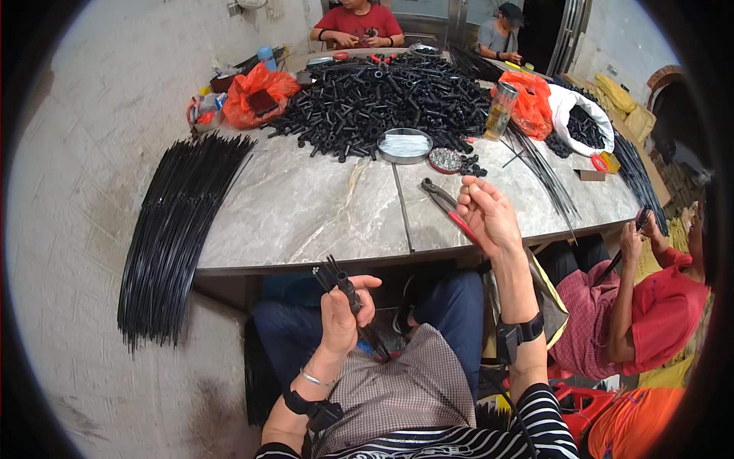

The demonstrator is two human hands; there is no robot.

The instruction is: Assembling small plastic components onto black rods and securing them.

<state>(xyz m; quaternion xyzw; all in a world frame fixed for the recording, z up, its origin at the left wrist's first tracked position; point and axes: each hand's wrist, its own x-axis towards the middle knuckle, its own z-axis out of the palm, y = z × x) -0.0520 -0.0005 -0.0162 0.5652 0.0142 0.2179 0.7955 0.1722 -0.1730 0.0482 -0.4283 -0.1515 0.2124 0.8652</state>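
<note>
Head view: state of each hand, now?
Left hand: closed, holding thin black rods and a black tubular piece.
Right hand: pinched closed; cannot tell whether it holds something small.

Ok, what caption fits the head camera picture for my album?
Left hand grips thin black rods; right hand, fingers bent, is near red-handled pliers on a marbled table.

We observed a small assembly workshop, recognisable by the heaped black tubular parts [382, 99], massed black rods [180, 229] and pliers [439, 193] on the table [306, 206], where several people [359, 23] worked by hand.
</note>
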